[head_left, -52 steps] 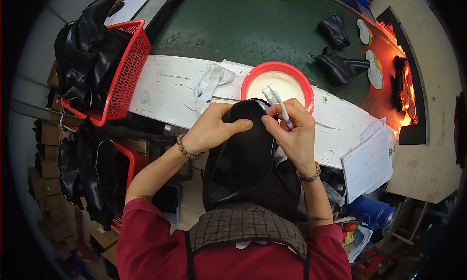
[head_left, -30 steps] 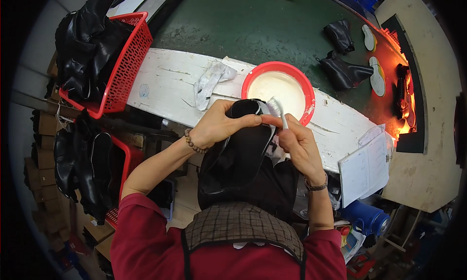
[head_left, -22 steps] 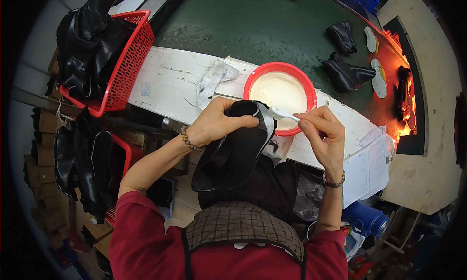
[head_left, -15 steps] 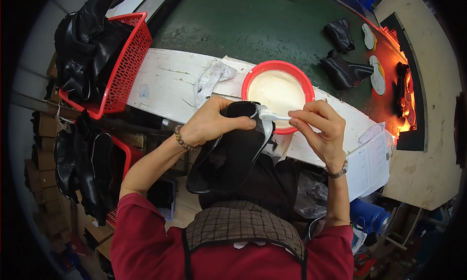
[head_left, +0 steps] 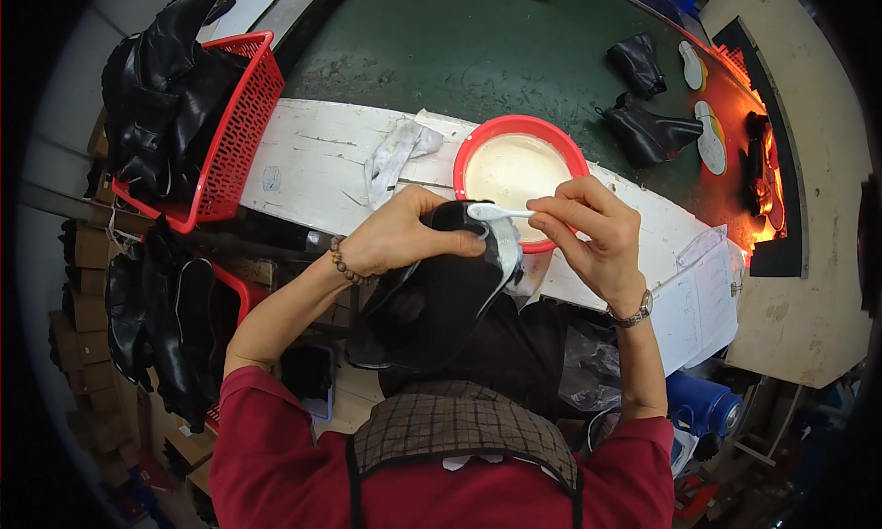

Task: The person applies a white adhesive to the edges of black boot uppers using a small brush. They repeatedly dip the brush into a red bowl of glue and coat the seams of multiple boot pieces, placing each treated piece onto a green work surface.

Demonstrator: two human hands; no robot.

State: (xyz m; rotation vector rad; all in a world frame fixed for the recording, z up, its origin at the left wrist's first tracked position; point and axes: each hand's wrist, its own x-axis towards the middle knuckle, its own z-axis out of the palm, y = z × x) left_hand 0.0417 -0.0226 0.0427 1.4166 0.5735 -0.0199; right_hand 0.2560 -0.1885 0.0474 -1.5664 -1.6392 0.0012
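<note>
My left hand (head_left: 401, 237) grips a black leather boot upper (head_left: 434, 301) over my lap, its whitish glued edge turned up. My right hand (head_left: 593, 230) pinches a small brush (head_left: 496, 213) whose white tip lies on the top edge of the upper, beside my left fingers. Just behind the hands a red bowl (head_left: 467, 157) of cream-coloured glue stands on the white painted bench (head_left: 308, 157).
A glue-stained rag (head_left: 395, 152) lies left of the bowl. A red basket (head_left: 234, 129) heaped with black uppers sits at the left; more hang below it (head_left: 156, 327). Black boots (head_left: 648, 129) and insoles ride on the green belt (head_left: 441, 42). Papers (head_left: 703, 299) hang at right.
My right hand swung the brush out to the bowl and brought it back onto the upper's edge. My left hand tilted the upper so its opening faces left.
</note>
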